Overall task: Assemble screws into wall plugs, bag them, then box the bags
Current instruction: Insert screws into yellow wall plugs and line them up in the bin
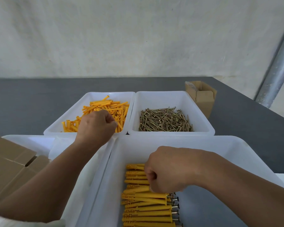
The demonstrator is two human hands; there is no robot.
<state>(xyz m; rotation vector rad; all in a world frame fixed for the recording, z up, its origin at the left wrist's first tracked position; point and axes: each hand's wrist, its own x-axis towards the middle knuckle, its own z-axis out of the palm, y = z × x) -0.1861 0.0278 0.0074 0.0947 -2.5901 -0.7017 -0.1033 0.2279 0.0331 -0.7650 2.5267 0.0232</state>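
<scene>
Head view.
- Left hand (97, 125): over the near edge of the plug bin (92, 95), fingers curled, thumb against forefinger. Fingertips face away, so I cannot tell whether it holds anything.
- Right hand (167, 169): knuckles up, curled down onto the assembled plugs (146, 210). Fingers hidden beneath, so its grip cannot be told.
- Loose plugs (111, 105): orange heap, partly hidden by the left hand.
- Screws (166, 120): heaped in the screw bin (170, 97), just right of the plug bin.
- Assembled plugs: laid in a row in the near bin (203, 145), screw heads pointing right. The row is cut off at the bottom edge.
- Small box (203, 97): open, on the table (23, 99) behind the screw bin. Contents indistinct.
- Carton (10, 164): flaps open, cut off at the left.
</scene>
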